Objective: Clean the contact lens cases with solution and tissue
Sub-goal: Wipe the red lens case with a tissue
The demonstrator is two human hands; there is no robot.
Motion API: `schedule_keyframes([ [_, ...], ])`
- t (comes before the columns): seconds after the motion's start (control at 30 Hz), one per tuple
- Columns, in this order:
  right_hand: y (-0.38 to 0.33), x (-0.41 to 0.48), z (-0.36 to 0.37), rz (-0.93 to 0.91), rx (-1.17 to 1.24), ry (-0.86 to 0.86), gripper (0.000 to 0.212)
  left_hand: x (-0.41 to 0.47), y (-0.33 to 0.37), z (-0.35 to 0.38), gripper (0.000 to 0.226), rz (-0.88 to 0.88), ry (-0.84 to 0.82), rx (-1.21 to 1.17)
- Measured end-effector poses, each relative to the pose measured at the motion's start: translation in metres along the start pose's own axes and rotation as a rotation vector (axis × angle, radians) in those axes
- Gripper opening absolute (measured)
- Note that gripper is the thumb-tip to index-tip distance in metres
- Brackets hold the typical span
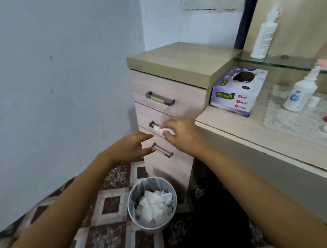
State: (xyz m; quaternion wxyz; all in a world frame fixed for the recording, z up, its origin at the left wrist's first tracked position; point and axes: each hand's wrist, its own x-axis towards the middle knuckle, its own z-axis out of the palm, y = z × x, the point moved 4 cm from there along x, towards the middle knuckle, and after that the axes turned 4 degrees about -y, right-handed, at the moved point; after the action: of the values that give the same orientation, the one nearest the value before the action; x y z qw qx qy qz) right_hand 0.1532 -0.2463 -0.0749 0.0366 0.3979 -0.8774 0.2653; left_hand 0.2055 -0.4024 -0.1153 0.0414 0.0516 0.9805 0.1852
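A crumpled white paper tissue is pinched in the right hand. Behind that hand, a pale drawer cabinet of matt wood-grain laminate is seen. Below the hand, a round grey bin is lined with thin, slightly glossy plastic film.

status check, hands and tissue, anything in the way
Right hand pinching crumpled tissue in front of the drawers. Left hand open, empty. Bin on floor below, used tissues inside. Nothing between tissue and bin.

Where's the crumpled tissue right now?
Head view: the crumpled tissue is pinched in the right hand, in front of the middle drawer handle, above the waste bin.
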Motion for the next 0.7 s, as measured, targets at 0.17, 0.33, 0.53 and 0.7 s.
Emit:
schedule_keyframes([
  [0.17, 0.004, 0.015, 0.064, 0.013, 0.007, -0.169, 0.028, -0.005, -0.049, 0.044, 0.059, -0.091, -0.056, -0.068],
  [0.33, 0.024, 0.012, 0.125, 0.105, 0.051, -0.312, 0.029, -0.007, -0.076, 0.093, 0.053, -0.168, -0.106, -0.135],
  [0.53, 0.050, -0.001, 0.188, 0.220, 0.064, -0.494, 0.030, -0.013, -0.101, 0.149, 0.057, -0.273, -0.221, -0.187],
  [0.7, 0.067, -0.016, 0.225, 0.350, 0.132, -0.610, 0.028, -0.018, -0.111, 0.180, 0.053, -0.347, -0.312, -0.216],
])
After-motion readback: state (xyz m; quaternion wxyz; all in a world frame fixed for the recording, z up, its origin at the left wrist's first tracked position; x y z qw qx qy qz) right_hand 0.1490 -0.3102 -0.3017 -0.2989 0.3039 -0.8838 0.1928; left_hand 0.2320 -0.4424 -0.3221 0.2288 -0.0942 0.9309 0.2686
